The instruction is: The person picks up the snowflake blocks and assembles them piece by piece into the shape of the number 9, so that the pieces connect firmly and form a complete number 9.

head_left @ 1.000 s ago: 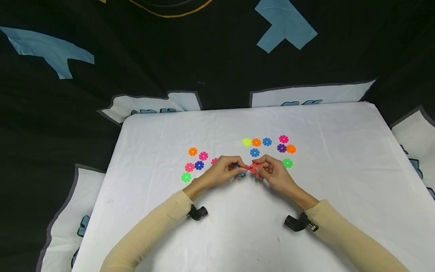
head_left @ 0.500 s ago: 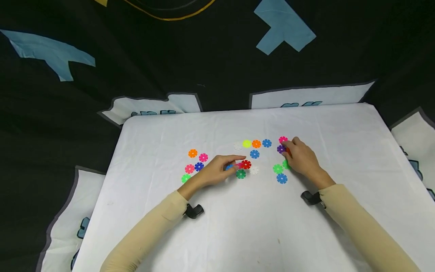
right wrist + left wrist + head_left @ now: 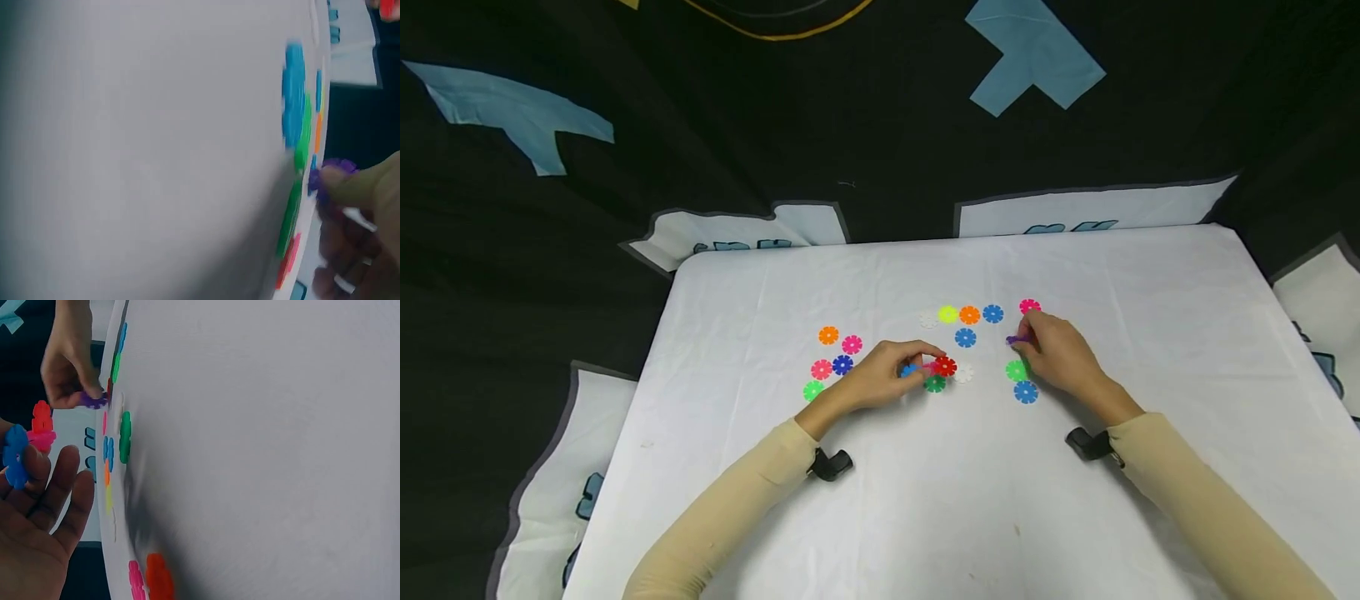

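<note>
My left hand (image 3: 880, 375) holds a small chain of joined snowflake discs: a blue disc (image 3: 15, 456), a pink disc (image 3: 41, 440) and a red disc (image 3: 945, 367). Its thumb and index finger are at the chain, the other fingers loosely bent in the left wrist view. Off to the right, my right hand (image 3: 1060, 354) pinches a purple snowflake disc (image 3: 1017, 339) between thumb and fingers, tilted nearly edge-on and just off the cloth. Below that hand lie a light green disc (image 3: 1017, 371) and a blue one (image 3: 1026, 392); a pink disc (image 3: 1030, 307) lies beyond it.
Several loose discs, among them an orange disc (image 3: 828, 335), lie left of my left hand. A row with a yellow disc (image 3: 948, 314) is farther back. A dark green disc (image 3: 935, 384) and a white disc (image 3: 963, 373) lie near the chain. White cloth (image 3: 925, 500) covers the table.
My hands were together at the red disc. The right hand has since let go, moved right and picked up the purple disc. The left hand has kept the chain, staying nearly in place.
</note>
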`<state>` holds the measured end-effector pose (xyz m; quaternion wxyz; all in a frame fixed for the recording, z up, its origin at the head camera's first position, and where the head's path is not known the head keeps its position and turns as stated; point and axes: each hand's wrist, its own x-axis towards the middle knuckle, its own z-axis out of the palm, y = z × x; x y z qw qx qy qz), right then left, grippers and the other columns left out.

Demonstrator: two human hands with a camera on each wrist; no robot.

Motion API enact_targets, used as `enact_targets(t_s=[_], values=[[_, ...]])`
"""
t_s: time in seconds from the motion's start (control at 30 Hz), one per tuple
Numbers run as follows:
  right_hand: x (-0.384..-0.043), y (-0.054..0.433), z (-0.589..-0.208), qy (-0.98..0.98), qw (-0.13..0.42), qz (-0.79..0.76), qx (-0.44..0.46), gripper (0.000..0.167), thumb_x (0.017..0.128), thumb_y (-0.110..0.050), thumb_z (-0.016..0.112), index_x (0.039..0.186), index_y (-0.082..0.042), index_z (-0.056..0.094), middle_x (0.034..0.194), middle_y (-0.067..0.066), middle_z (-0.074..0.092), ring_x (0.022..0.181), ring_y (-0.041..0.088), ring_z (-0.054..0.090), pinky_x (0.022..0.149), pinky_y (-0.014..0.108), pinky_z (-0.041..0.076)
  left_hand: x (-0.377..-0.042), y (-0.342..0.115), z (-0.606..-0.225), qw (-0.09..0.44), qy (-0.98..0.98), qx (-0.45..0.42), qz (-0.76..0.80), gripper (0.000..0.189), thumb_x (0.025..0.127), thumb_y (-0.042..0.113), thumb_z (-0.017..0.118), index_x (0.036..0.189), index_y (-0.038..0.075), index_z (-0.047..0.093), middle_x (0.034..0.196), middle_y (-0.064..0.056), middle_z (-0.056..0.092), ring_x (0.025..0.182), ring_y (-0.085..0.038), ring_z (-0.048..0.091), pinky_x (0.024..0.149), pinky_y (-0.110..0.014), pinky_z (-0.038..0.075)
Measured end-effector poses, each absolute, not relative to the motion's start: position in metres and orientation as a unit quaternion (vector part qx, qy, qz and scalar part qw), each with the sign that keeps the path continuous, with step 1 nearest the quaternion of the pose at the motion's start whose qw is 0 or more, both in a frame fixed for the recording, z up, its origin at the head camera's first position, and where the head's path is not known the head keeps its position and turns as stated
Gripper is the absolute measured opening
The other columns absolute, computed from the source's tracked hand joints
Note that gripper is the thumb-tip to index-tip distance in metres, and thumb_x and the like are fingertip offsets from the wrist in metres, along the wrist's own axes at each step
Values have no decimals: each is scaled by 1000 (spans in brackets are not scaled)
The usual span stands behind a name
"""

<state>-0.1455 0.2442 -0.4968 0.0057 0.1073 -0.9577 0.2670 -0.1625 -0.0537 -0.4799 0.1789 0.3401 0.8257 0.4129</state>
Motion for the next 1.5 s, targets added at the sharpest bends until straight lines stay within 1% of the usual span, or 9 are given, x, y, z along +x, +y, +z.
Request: enact_targets(t_s=[0.13,0.27,0.43,0.63,0.8,1.03,1.27,1.4,1.5], values=[[-131,227,-489,-917,29,368,154,22,84,-7,76,94,-7,56,71,2,55,61,15,47,56,23,41,-164,-53,-480,163,825,344,417,39,91,10,57,130,11,61,77,2,54,63,-11,45,59,-20,36],[-119,211,-484,-877,38,436,198,22,84,-3,75,94,-9,57,67,-4,56,57,9,48,51,20,41,-165,-51,-479,156,820,351,426,42,93,10,58,135,7,58,78,1,56,64,-15,46,59,-21,37],[-114,200,-483,-861,47,449,235,22,84,0,74,95,-10,58,66,-8,59,57,5,48,52,21,43,-163,-48,-479,158,820,350,425,42,93,11,59,135,10,58,78,1,57,65,-15,46,59,-21,36],[-111,196,-486,-863,69,432,253,22,83,1,74,97,-8,59,66,-7,55,58,2,47,54,19,43,-160,-43,-479,166,816,358,422,43,93,11,57,136,11,58,78,1,54,65,-11,46,58,-20,36],[-110,197,-487,-865,82,428,248,23,83,2,73,98,-7,59,67,-6,58,58,2,48,55,18,44,-160,-42,-476,156,819,350,427,45,92,9,56,136,10,58,77,1,54,67,-10,46,59,-21,37],[-110,199,-487,-869,83,425,240,21,84,1,73,98,-9,60,68,-8,57,59,2,48,55,18,44,-161,-43,-476,173,807,369,427,47,90,8,56,137,13,58,81,0,54,73,-10,49,64,-23,41],[-110,198,-488,-870,97,417,244,21,83,1,74,97,-9,61,67,-8,56,58,2,47,55,19,44,-160,-42,-476,177,810,371,419,50,87,7,56,137,11,57,80,1,55,73,-10,50,65,-24,43],[-111,197,-489,-870,94,414,249,23,82,2,75,98,-8,60,67,-7,56,59,3,47,56,19,45,-159,-40,-476,188,807,375,415,56,86,6,56,142,8,52,79,0,55,70,-11,48,67,-25,42],[-110,196,-490,-873,95,409,249,24,82,2,75,98,-7,60,68,-6,57,60,3,48,56,20,46,-160,-38,-478,197,811,369,409,55,89,7,57,143,7,50,77,2,52,67,-9,45,66,-23,40]])
